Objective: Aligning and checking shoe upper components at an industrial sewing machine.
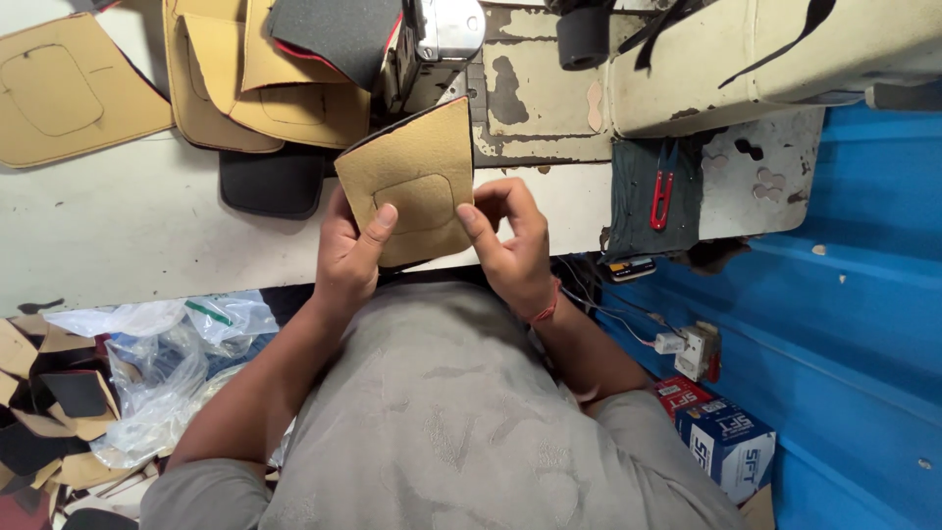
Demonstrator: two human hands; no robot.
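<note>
A tan piece (412,182) with a stitched square outline was held up between both hands, just in front of the sewing machine's (442,44) metal head and above the table (128,226) edge. A dark layer showed along its upper and lower edges, so two plies seemed to be stacked.

What might have gone wrong from here, as a judgement: the plies could have slid out of line, since they were pinched only at the lower corners and nothing clamped the upper edge. The piece could also have been bent or creased under thumb pressure, as it stood unsupported in the air. Its upper corner lay close to the machine head, and a snag there was possible if it were pushed forward carelessly. The loose tan pieces (255,88) stacked just behind could have been disturbed by the same move.

The left hand (348,250) was closed on the piece at its lower left, thumb pressed flat on the face, the fingers hidden behind. The right hand (510,240) was closed narrowly at the lower right edge, thumb on the face and fingers curled; whether those fingers gripped the back could not be told.

Red snips (662,196) lay on a dark cloth (638,211) to the right, well apart from both hands.
</note>
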